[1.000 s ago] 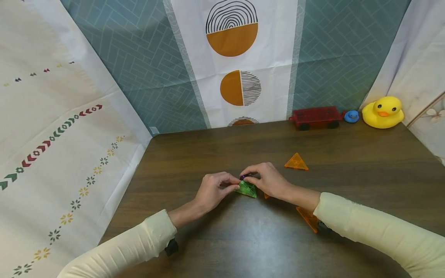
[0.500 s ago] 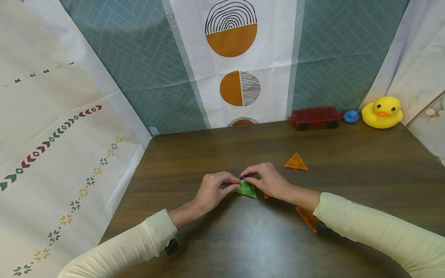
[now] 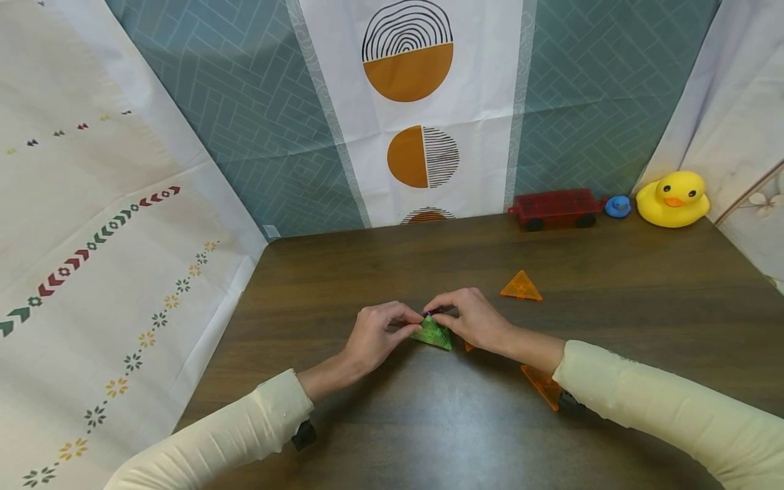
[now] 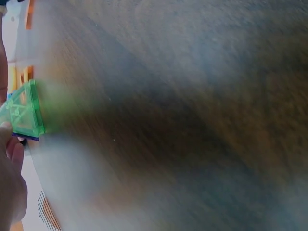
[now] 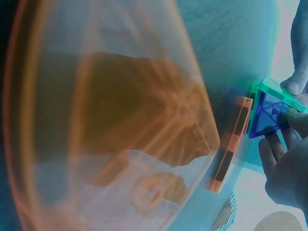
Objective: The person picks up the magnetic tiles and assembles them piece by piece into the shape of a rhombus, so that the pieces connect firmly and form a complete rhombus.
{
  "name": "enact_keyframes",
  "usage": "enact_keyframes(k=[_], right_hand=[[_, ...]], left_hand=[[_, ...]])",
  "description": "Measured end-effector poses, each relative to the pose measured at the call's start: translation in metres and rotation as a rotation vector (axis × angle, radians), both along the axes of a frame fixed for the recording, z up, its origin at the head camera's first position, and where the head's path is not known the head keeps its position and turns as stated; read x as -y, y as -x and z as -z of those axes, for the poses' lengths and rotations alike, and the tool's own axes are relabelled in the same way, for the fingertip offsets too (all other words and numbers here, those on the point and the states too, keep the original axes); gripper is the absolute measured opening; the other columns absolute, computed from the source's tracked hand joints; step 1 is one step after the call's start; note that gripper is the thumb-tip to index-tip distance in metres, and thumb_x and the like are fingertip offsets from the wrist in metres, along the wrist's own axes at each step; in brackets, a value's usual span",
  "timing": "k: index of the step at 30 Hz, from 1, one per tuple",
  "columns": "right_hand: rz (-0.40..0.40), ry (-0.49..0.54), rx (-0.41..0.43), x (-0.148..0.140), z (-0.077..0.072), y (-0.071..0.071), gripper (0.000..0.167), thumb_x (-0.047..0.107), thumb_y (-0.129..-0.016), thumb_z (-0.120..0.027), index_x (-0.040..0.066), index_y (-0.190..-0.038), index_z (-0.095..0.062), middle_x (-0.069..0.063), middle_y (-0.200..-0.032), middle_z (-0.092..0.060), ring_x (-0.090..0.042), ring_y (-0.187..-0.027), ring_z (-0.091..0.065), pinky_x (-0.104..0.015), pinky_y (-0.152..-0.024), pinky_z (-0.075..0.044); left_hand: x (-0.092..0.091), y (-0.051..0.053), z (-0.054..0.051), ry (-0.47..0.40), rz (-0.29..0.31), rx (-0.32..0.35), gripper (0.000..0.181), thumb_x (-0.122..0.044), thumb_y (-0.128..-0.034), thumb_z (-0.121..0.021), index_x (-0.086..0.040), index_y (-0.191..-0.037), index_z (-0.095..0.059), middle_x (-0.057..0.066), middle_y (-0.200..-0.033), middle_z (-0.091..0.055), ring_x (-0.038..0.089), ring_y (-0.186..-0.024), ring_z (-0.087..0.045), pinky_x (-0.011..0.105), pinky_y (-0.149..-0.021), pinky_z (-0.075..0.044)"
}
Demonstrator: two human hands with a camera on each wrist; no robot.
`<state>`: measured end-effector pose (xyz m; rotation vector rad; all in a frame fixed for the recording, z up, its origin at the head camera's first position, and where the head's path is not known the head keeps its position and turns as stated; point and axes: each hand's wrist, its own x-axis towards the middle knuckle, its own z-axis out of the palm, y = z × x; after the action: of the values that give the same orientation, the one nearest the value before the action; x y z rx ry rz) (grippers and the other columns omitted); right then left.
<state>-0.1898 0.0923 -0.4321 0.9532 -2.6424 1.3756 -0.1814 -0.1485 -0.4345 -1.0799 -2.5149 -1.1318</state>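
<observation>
Near the middle of the table, a translucent green triangular magnetic tile stands tilted against a purple triangular magnetic tile, their tops close together. My left hand pinches the green tile near its upper corner between thumb and fingers. From the other side, my right hand holds the purple tile by its top; the head view shows only a sliver of it. An orange tile stands or lies on edge just right of the pair, mostly covered by my right hand in the head view.
An orange triangle tile lies behind my right hand, and another orange tile is beside my right sleeve. At the back right stand a red wheeled car base, a small blue duck and a large yellow duck.
Both hands have stayed nearly in place. The green tile's top has shifted very slightly up, and less of the purple tile shows between the fingers.
</observation>
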Motion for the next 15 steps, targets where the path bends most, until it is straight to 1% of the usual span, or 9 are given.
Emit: enact_keyframes(k=[5,7,9,12,15], right_hand=[[-0.011,-0.019,0.015,-0.001,0.001,0.000,0.025,-0.001,-0.098,-0.075,0.011,-0.119,-0.080,-0.002,-0.115,-0.078,-0.021,-0.110,-0.072,-0.048,-0.098,-0.058],[-0.020,-0.037,0.024,-0.002,0.001,0.000,0.029,-0.002,-0.098,-0.074,0.010,-0.124,-0.078,-0.003,-0.119,-0.077,-0.022,-0.113,-0.071,-0.049,-0.100,-0.057],[-0.029,-0.061,0.044,-0.004,0.003,0.000,0.034,-0.004,-0.100,-0.070,0.009,-0.130,-0.075,-0.005,-0.124,-0.076,-0.023,-0.116,-0.070,-0.048,-0.100,-0.057],[-0.045,-0.081,0.102,-0.007,0.003,0.000,0.044,-0.008,-0.099,-0.060,0.009,-0.139,-0.069,-0.007,-0.134,-0.071,-0.023,-0.110,-0.067,-0.044,-0.092,-0.056],[-0.070,-0.094,0.167,-0.010,0.002,-0.001,0.054,-0.008,-0.095,-0.054,0.008,-0.146,-0.062,-0.009,-0.143,-0.066,-0.024,-0.109,-0.062,-0.041,-0.087,-0.051]], left_hand=[[0.007,0.003,0.002,0.005,0.012,-0.012,0.017,-0.005,-0.0903,-0.084,-0.009,-0.106,-0.080,0.000,-0.104,-0.078,0.010,-0.095,-0.076,0.023,-0.084,-0.060],[0.009,0.004,0.003,0.025,0.016,0.002,0.018,-0.005,-0.0925,-0.082,-0.009,-0.110,-0.079,0.001,-0.108,-0.078,0.011,-0.099,-0.076,0.025,-0.086,-0.060],[0.012,0.005,0.004,0.061,0.017,0.030,0.021,-0.007,-0.0953,-0.080,-0.009,-0.116,-0.078,0.001,-0.114,-0.077,0.012,-0.104,-0.075,0.026,-0.089,-0.060],[0.016,0.007,0.005,0.115,0.032,0.084,0.029,-0.010,-0.0973,-0.079,-0.009,-0.126,-0.075,0.002,-0.122,-0.076,0.014,-0.107,-0.074,0.030,-0.091,-0.060],[0.018,0.008,0.008,0.149,0.055,0.108,0.037,-0.012,-0.0954,-0.081,-0.007,-0.131,-0.073,0.005,-0.125,-0.075,0.017,-0.105,-0.074,0.032,-0.091,-0.060]])
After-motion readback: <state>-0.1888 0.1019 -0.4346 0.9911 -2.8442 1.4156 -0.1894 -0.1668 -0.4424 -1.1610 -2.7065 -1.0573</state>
